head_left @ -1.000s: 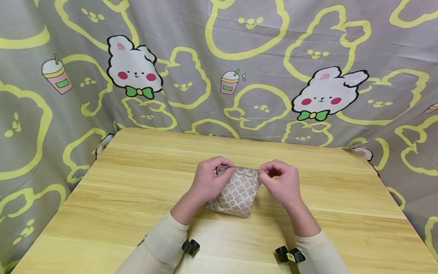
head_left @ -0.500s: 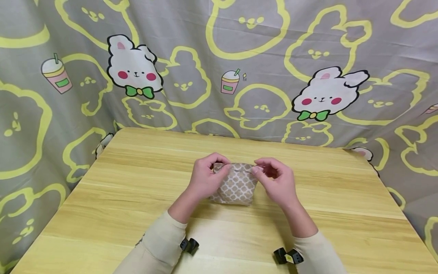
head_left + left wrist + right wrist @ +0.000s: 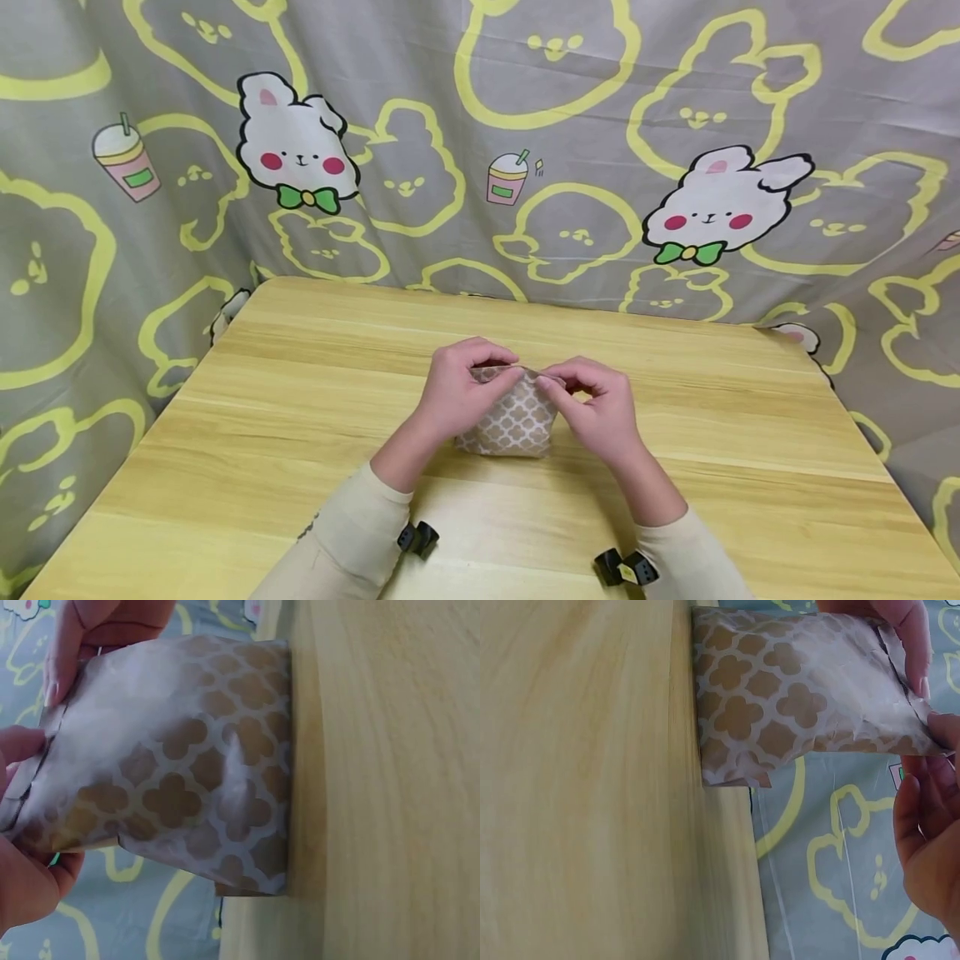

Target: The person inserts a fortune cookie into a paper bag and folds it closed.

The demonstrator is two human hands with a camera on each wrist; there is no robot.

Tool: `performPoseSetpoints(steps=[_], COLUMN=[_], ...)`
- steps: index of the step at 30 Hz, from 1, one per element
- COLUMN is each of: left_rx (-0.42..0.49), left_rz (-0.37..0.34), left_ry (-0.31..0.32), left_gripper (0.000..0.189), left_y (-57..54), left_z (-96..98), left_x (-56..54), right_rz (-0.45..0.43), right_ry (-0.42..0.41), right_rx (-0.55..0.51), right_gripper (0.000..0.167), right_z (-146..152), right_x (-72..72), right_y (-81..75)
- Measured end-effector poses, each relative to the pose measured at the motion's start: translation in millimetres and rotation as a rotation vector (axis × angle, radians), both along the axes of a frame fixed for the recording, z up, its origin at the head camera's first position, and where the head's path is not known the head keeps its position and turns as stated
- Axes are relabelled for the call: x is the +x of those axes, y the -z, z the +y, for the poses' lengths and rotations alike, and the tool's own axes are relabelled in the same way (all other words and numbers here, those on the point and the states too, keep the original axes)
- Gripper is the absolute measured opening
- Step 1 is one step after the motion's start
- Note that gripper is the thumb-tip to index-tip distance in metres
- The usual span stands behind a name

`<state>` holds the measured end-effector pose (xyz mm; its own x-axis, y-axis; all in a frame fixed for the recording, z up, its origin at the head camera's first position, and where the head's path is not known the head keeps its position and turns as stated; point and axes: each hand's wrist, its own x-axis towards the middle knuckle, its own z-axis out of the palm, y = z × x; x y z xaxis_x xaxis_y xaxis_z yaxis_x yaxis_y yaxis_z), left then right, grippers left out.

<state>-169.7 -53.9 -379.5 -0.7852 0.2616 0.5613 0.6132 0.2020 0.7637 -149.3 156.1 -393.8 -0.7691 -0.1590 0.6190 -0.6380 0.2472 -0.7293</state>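
Observation:
A small paper bag point(image 3: 517, 421) with a tan and white clover-like lattice print stands on the table, its top edge folded over. My left hand point(image 3: 465, 387) pinches the left part of that edge, thumb on the near side and fingers behind. On the right side of the same edge, my right hand point(image 3: 600, 408) grips the paper between thumb and fingers. The left wrist view shows the bag point(image 3: 180, 765) puffed out, with a dark line along the fold. A flap juts from a lower corner of the bag point(image 3: 757, 705) in the right wrist view. The bag's inside is hidden.
The light wood table point(image 3: 262, 400) spreads out around the hands. A grey curtain point(image 3: 420, 75) with yellow outlines and white cartoon rabbits hangs behind it and at both sides. Black wrist devices point(image 3: 626, 568) sit at both sleeves.
The bag's top lifted slightly and came down again, its lower edge ending higher in view. My right hand has shifted left along the fold, closer to the left hand.

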Motion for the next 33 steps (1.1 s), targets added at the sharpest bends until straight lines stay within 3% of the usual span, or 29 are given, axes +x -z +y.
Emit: performPoseSetpoints(steps=[7,10,27,33], left_rx=[-0.074,-0.099,-0.153,-0.160], left_rz=[0.119,0.141,0.117,0.054], left_ry=[-0.060,-0.079,-0.058,-0.057], left_gripper=[0.007,0.008,0.014,0.014], left_y=[-4.8,-6.7,-6.9,-8.9], left_z=[-0.6,-2.7,-14.7,-25.3], left_x=[2.0,1.9,-3.1,-6.8], right_rz=[0.039,0.026,-0.056,-0.099], right_ry=[0.034,0.051,0.076,0.103], right_rx=[0.009,-0.002,-0.042,-0.090], right_gripper=[0.015,0.011,0.003,0.001], right_z=[-13,-13,-5,10], right_x=[16.3,16.9,12.5,-0.2], right_y=[-29.5,-30.8,-24.4,-5.6])
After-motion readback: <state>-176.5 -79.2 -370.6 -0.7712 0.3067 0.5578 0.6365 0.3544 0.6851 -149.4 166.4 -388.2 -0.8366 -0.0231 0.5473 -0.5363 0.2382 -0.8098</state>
